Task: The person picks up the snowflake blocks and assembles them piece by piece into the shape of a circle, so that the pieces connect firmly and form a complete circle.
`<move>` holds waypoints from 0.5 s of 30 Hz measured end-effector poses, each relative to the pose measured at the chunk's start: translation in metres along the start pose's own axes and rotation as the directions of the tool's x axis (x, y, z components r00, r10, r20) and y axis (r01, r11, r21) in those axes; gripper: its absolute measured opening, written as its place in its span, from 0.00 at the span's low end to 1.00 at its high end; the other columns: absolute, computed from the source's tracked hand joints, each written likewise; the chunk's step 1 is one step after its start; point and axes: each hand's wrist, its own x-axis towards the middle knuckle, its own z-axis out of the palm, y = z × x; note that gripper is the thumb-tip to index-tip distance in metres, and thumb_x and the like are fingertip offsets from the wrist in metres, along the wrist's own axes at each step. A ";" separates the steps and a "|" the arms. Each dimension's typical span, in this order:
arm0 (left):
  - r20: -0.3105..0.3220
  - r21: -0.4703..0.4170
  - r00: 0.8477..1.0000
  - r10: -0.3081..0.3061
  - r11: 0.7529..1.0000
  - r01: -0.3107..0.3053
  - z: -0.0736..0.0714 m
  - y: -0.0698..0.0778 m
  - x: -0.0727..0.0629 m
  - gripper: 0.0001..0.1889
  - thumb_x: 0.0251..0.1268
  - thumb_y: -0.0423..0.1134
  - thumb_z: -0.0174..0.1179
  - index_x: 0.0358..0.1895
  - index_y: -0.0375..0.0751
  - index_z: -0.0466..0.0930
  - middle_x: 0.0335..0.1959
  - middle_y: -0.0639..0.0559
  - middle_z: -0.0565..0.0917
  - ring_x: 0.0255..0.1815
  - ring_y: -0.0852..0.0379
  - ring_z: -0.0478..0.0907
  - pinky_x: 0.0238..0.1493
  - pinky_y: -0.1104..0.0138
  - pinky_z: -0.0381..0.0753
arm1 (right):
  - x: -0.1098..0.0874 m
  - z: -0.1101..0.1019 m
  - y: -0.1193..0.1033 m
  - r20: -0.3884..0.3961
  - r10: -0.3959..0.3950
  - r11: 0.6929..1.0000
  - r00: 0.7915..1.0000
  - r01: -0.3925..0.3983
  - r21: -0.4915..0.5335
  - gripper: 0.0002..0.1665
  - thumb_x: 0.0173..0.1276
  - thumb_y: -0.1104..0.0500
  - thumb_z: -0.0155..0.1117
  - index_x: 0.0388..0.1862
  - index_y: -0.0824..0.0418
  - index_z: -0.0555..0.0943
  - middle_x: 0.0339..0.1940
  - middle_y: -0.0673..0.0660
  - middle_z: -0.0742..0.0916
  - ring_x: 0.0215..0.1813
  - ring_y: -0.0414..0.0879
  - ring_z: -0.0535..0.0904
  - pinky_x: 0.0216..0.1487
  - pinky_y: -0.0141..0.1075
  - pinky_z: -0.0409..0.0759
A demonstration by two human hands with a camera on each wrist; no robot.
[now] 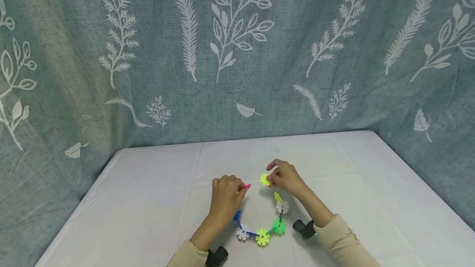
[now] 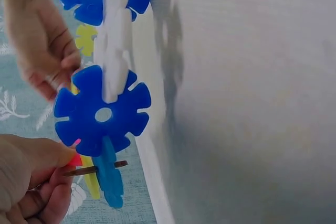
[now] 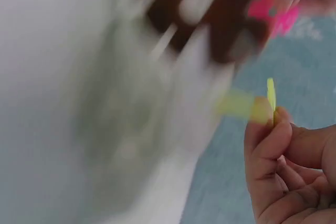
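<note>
My left hand [image 1: 225, 196] pinches a pink notched disc [image 1: 247, 186] at one end of a curved chain of interlocking flower-shaped plastic discs. Close to that hand in the left wrist view are a blue disc [image 2: 84, 100], a white disc [image 2: 116, 40] and a light-blue disc [image 2: 110, 182] joined in the chain. Thumb and fingers of my right hand [image 1: 287, 177] pinch a yellow disc [image 1: 265, 179], apart from the chain and held above the table. Edge-on in the right wrist view, this yellow disc [image 3: 271, 95] shows between the fingertips. The chain's other end has a yellow-green disc [image 1: 277, 197] on a white disc [image 1: 283, 207].
The chain's near curve holds a green disc [image 1: 279, 226], a yellow disc [image 1: 262, 237] and a white disc [image 1: 243, 232]. A white cloth covers the table [image 1: 148, 201]. Behind stands a teal curtain [image 1: 156, 52] with white leaf prints. Black wrist-camera mounts [image 1: 304, 229] sit by both wrists.
</note>
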 end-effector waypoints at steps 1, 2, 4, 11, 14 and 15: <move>-0.004 0.003 1.000 0.001 1.000 -0.001 0.000 0.000 0.000 0.08 0.44 0.37 0.71 0.18 0.45 0.80 0.17 0.56 0.79 0.23 0.59 0.71 0.33 0.66 0.60 | 0.001 0.003 -0.004 0.013 -0.001 1.000 1.000 0.001 0.021 0.09 0.60 0.72 0.57 0.41 0.73 0.75 0.23 0.59 0.84 0.24 0.49 0.83 0.27 0.34 0.80; -0.007 0.004 1.000 0.001 1.000 -0.001 0.000 0.000 0.000 0.08 0.44 0.37 0.71 0.18 0.45 0.80 0.17 0.56 0.79 0.23 0.59 0.71 0.33 0.66 0.60 | 0.002 0.006 -0.008 0.025 -0.002 0.999 1.000 0.001 0.034 0.08 0.60 0.71 0.57 0.40 0.72 0.76 0.23 0.59 0.84 0.25 0.50 0.83 0.28 0.36 0.81; -0.013 0.006 1.000 0.003 1.000 -0.003 0.000 0.000 -0.001 0.08 0.44 0.37 0.71 0.18 0.45 0.80 0.17 0.56 0.79 0.23 0.59 0.71 0.33 0.65 0.60 | 0.003 0.012 -0.014 0.040 0.001 0.999 0.999 -0.003 0.051 0.06 0.60 0.71 0.58 0.37 0.71 0.77 0.22 0.59 0.83 0.26 0.53 0.83 0.30 0.39 0.81; -0.022 0.003 1.000 0.011 1.000 -0.011 -0.001 0.001 -0.002 0.07 0.44 0.38 0.71 0.19 0.45 0.81 0.18 0.56 0.80 0.23 0.60 0.71 0.34 0.65 0.60 | 0.002 0.020 -0.021 0.035 0.028 0.997 0.999 -0.031 0.070 0.05 0.60 0.72 0.57 0.35 0.70 0.77 0.21 0.58 0.83 0.26 0.54 0.83 0.31 0.41 0.81; -0.027 0.006 1.000 0.010 1.000 -0.010 -0.002 0.000 -0.002 0.07 0.43 0.37 0.71 0.19 0.44 0.81 0.18 0.56 0.80 0.23 0.60 0.71 0.35 0.65 0.60 | 0.002 0.022 -0.023 0.015 0.047 0.996 0.999 -0.048 0.078 0.05 0.60 0.70 0.59 0.35 0.70 0.77 0.21 0.58 0.83 0.27 0.54 0.83 0.31 0.41 0.81; -0.029 0.005 1.000 0.009 1.000 -0.009 -0.002 0.000 -0.002 0.07 0.43 0.37 0.71 0.19 0.44 0.81 0.18 0.56 0.80 0.22 0.60 0.71 0.35 0.64 0.60 | 0.002 0.023 -0.023 0.004 0.053 0.995 0.999 -0.053 0.080 0.05 0.60 0.69 0.60 0.35 0.70 0.78 0.21 0.58 0.84 0.26 0.53 0.84 0.31 0.40 0.82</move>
